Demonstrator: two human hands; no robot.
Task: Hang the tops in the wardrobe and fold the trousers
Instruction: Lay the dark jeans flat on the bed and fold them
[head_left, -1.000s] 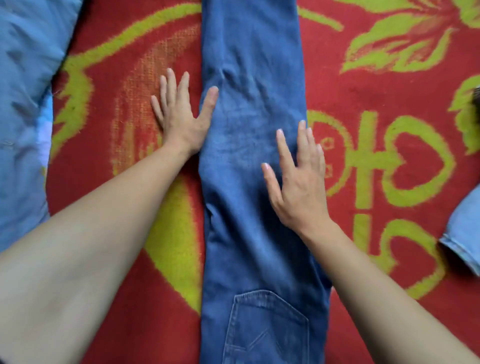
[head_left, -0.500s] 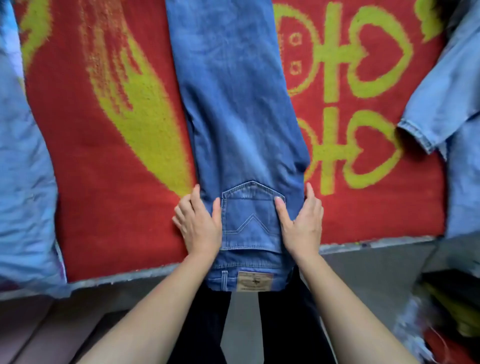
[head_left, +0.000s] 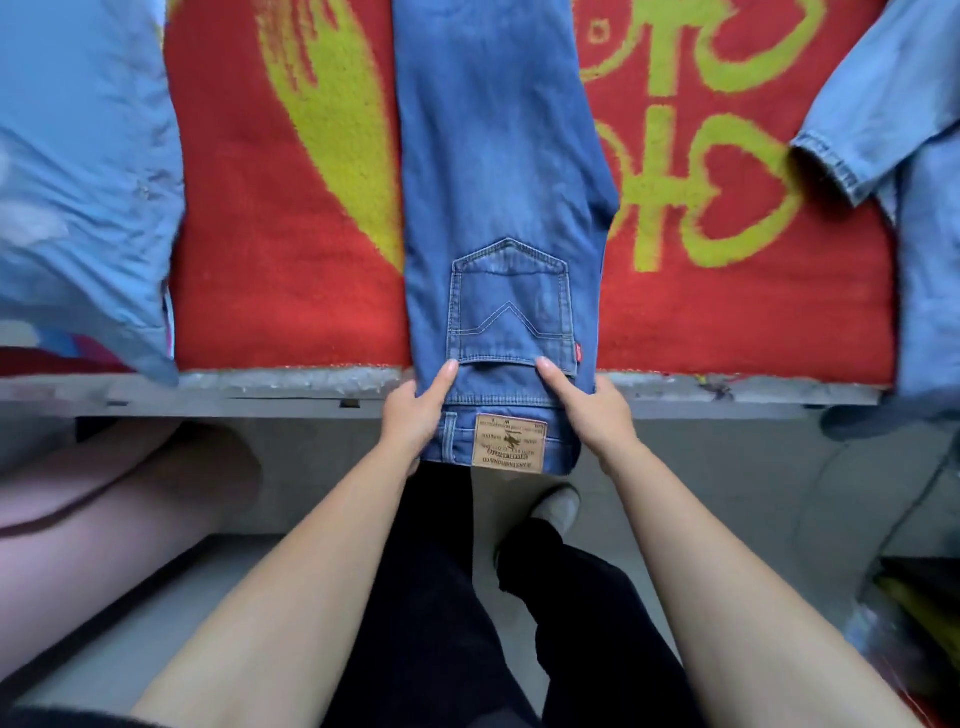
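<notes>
Lowest in the frame are your two bare forearms, rising from the bottom corners over your dark trousers (head_left: 431, 597) and one pale shoe (head_left: 557, 506) on the grey floor (head_left: 727, 499). Your left hand (head_left: 413, 415) grips the left edge of the jeans' waistband at centre frame, thumb (head_left: 442, 376) laid flat on top of the denim and the other fingers curled under the cloth, so you cannot see how they lie. Your right hand (head_left: 592, 410) does the same on the right edge, thumb (head_left: 553, 375) on top beside the back pocket (head_left: 511, 306), fingers tucked out of sight. The jeans (head_left: 498, 156) lie folded lengthwise, legs running straight up to the top edge of the frame, with the waistband and its tan leather patch (head_left: 509, 442) hanging just over the near edge of the bed. Under them is a red blanket (head_left: 291, 270) with yellow-green patterns. At the upper left lies a pale blue garment (head_left: 83, 156), possibly a shirt. At the upper right a light denim top (head_left: 893, 104) shows one cuffed sleeve, well apart from the jeans.
</notes>
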